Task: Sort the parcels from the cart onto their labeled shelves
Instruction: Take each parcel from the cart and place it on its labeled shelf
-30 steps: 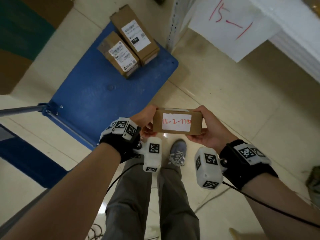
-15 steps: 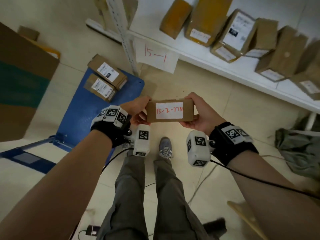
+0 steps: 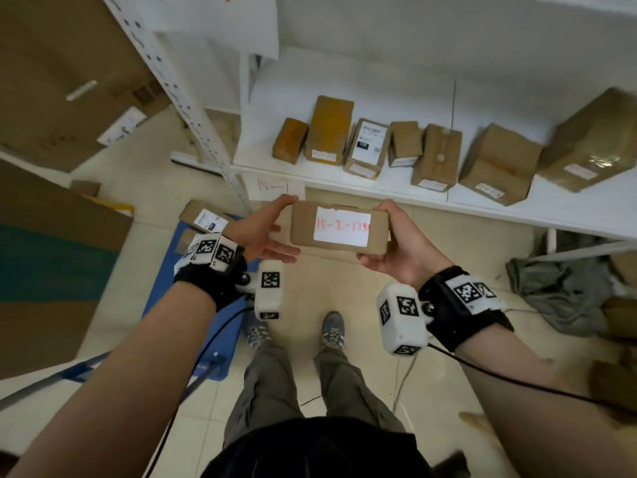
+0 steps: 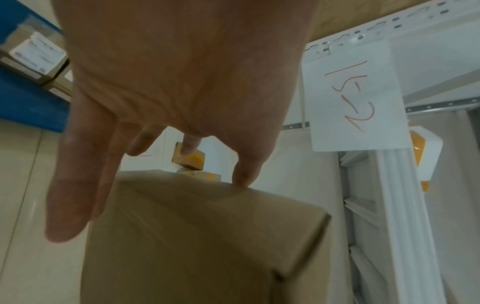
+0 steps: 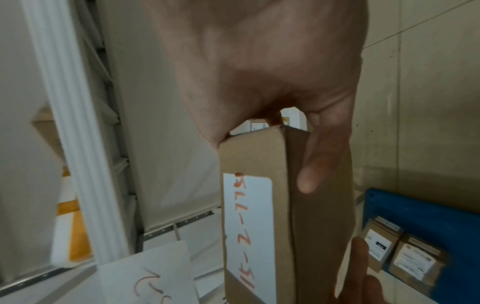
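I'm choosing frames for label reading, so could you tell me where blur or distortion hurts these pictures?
Head view: wide-angle bending at the edges, the shelf boxes smear at far right, and the parcel label's last digits are soft. Left wrist view: the left hand is blurred and dim. Right wrist view: the label's red writing is smeared.

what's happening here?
A person stands at a white shelf with a brown parcel held between both hands. The right hand grips one end; the left hand touches the other end with fingers nearly straight. The parcel's label reads roughly 15-2-775, while the tag on the shelf in front reads 15-1. Seven parcels already sit there; more remain on the blue cart.
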Demonstrator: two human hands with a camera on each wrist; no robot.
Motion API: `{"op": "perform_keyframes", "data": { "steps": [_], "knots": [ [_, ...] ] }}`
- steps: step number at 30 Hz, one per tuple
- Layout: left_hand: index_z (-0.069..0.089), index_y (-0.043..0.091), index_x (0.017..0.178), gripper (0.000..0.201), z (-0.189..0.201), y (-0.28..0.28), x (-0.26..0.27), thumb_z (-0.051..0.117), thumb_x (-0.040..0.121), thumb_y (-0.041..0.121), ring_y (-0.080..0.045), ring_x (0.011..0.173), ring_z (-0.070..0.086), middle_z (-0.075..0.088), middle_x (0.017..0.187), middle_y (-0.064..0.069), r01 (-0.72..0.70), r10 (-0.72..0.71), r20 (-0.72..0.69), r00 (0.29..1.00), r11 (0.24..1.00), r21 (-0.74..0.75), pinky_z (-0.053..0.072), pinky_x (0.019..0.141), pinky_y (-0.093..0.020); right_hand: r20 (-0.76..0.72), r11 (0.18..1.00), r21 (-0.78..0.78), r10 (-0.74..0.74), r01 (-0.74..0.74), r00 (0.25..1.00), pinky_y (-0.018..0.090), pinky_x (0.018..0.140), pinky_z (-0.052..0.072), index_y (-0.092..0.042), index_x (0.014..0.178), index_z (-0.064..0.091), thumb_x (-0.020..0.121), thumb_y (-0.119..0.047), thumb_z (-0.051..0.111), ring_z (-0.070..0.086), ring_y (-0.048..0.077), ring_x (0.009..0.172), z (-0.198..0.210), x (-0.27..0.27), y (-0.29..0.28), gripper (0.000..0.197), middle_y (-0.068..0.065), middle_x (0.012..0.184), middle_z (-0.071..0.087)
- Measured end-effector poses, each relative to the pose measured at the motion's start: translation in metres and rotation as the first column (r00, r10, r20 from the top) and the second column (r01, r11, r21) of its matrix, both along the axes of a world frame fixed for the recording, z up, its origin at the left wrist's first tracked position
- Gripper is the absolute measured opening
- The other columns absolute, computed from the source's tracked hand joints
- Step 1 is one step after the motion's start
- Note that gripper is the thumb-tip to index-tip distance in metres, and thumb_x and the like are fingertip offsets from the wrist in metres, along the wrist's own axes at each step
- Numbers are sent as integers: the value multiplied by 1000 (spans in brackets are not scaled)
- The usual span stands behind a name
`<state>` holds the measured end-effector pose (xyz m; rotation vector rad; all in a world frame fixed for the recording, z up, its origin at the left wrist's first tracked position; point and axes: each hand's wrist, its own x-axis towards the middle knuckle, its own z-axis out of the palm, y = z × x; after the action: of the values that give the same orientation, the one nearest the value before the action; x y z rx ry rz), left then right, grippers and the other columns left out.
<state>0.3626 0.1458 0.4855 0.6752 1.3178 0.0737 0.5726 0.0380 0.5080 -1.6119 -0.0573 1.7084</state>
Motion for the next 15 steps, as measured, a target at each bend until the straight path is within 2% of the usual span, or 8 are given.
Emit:
{"op": "perform_keyframes", "data": {
  "steps": [2,4,6,9,12,15],
  "knots": [
    [53,27,139,58,12,-5,7,64,88,50,-39,88,74,46,142,-15,-9,7,70,997,1000,21,60,61,-39,4,999,39,9,-9,1000,29,52,54,-18,101,64,93,-48,52,58,23,64,13,6,-6,33,12,92,68],
    [59,23,133,48,22,-12,14,60,92,48,-39,93,73,54,136,-16,0,-4,113,994,999,37,62,66,-40,26,998,64,15,-16,1000,27,53,54,-20,96,65,94,-52,52,58,20,61,26,12,-12,35,7,85,69],
    [62,20,130,45,32,-16,22,59,93,47,-38,94,73,60,128,-17,-16,8,134,991,998,61,63,72,-43,41,997,80,12,-15,999,26,53,53,-21,93,67,93,-53,53,59,19,60,39,19,-16,35,5,82,69],
    [63,18,129,45,48,-17,36,59,93,45,-31,86,73,63,120,-16,-7,-7,134,991,995,104,62,68,-39,62,992,128,2,-10,998,26,55,55,-21,96,68,93,-55,54,62,19,60,55,30,-24,37,6,85,69],
    [64,16,125,42,59,-16,46,58,94,43,-32,96,70,62,126,-18,36,-55,147,988,990,133,61,69,-38,77,988,156,-21,9,997,27,56,56,-22,95,69,94,-55,54,63,19,60,65,37,-29,36,7,87,69],
    [67,19,116,34,69,-18,55,59,93,43,-33,99,69,62,126,-19,71,-97,164,982,985,160,60,72,-38,79,983,181,-48,33,996,29,58,57,-22,95,69,94,-53,56,64,19,60,72,45,-34,34,9,90,68]
  ]
}}
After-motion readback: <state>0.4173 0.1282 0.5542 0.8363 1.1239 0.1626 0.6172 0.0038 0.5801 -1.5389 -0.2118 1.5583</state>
